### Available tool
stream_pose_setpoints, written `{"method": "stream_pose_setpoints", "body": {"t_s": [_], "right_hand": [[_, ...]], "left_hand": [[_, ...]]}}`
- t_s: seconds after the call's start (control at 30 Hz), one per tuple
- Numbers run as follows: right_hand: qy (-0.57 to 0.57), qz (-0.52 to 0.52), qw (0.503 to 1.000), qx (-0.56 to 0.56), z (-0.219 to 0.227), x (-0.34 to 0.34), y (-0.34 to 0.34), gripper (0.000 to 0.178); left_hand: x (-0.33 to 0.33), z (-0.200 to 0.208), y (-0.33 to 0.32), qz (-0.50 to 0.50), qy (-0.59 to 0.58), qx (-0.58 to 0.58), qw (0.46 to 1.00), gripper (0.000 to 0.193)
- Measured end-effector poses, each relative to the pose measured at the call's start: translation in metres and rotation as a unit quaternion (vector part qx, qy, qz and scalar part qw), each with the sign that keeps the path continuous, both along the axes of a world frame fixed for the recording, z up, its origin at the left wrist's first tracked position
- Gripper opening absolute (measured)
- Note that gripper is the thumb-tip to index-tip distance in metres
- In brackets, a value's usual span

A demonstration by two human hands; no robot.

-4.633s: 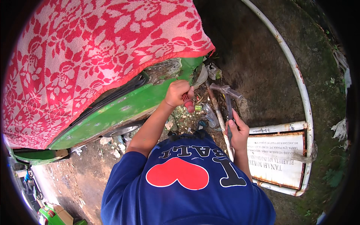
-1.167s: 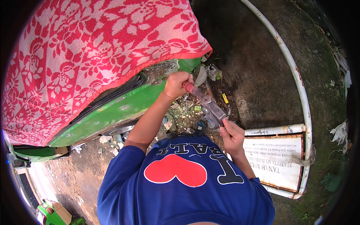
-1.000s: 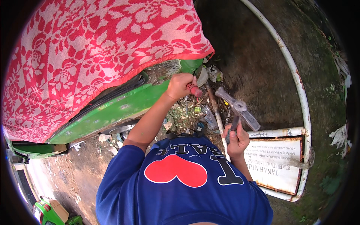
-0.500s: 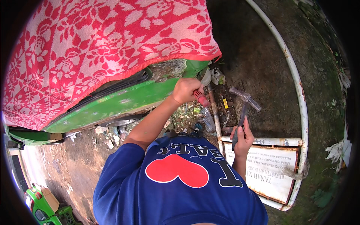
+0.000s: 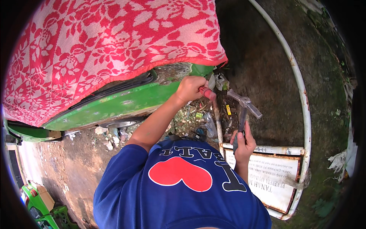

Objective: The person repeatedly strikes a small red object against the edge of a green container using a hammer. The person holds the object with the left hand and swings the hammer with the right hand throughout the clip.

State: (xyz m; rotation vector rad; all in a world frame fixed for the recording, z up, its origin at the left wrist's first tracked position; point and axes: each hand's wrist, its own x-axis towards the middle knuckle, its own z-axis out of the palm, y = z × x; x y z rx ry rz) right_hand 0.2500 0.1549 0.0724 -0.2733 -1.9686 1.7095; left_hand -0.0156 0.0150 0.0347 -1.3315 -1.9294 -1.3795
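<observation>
The left hand [image 5: 191, 87] holds a red-handled chisel [image 5: 207, 92] against the green car body's [image 5: 126, 103] broken edge, while the right hand's [image 5: 243, 147] grip closes on a hammer [image 5: 244, 110] at four o'clock of it — a glancing blow could strike the knuckles.

Bare dirt ground [image 5: 263, 68], scattered litter [image 5: 198, 116] and stones, white-framed sign board [image 5: 280, 179] lying flat
</observation>
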Motion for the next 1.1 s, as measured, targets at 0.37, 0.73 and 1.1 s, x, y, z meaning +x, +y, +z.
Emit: {"method": "stream_pose_setpoints", "body": {"t_s": [0.37, 0.73, 1.1], "right_hand": [[0.109, -0.015, 0.994, -0.001, -0.005, 0.000, -0.018, 0.041], [0.003, 0.031, 0.999, 0.033, -0.005, -0.004, -0.017, 0.043], [0.002, 0.021, 1.000, 0.006, -0.014, -0.001, -0.023, 0.044]], "left_hand": [[-0.011, -0.039, -0.009, -0.024, -0.044, -0.024, 0.998, 0.021], [0.002, -0.020, -0.016, -0.132, 0.022, -0.013, 0.991, 0.022], [0.000, -0.020, -0.018, -0.142, 0.047, 0.030, 0.988, 0.032]]}}
